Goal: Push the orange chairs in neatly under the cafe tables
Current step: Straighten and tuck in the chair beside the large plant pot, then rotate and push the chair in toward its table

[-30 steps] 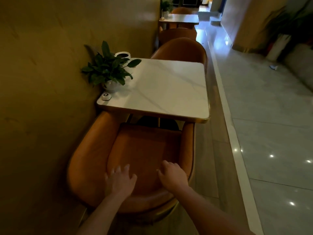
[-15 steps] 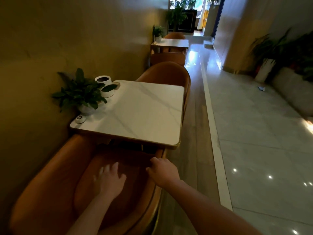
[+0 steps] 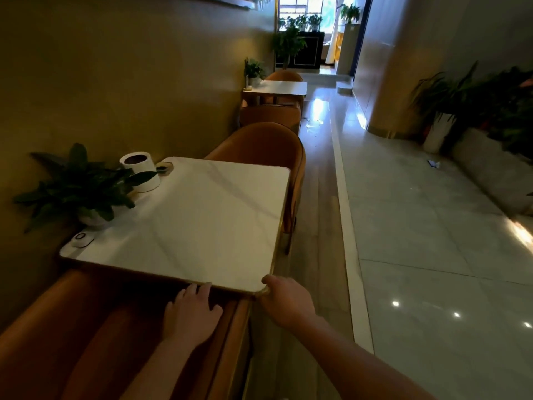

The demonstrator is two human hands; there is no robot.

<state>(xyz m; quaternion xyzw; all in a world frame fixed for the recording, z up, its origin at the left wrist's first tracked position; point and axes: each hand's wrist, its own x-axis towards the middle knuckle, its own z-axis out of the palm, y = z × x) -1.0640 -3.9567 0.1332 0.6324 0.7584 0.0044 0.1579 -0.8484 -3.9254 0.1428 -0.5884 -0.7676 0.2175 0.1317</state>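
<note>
The near orange chair (image 3: 57, 342) fills the bottom left, its seat tucked under the front edge of the white marble table (image 3: 202, 220). My left hand (image 3: 191, 316) lies flat on the chair's inner back with fingers spread, fingertips at the table's edge. My right hand (image 3: 288, 301) curls over the chair's right rim, thumb against the table's front right corner. A second orange chair (image 3: 259, 142) stands at the table's far side, close against it.
On the table's wall side sit a potted plant (image 3: 78, 189), a white cup (image 3: 141, 171) and a small call button (image 3: 80, 239). Further along the wall stands another table (image 3: 284, 88) with orange chairs (image 3: 269, 115). A tiled aisle (image 3: 418, 255) runs right, with planters (image 3: 441, 122).
The near chair has slid forward under the table, and both hands have travelled with it up to the table's front edge. My view has moved forward and lifted toward the corridor.
</note>
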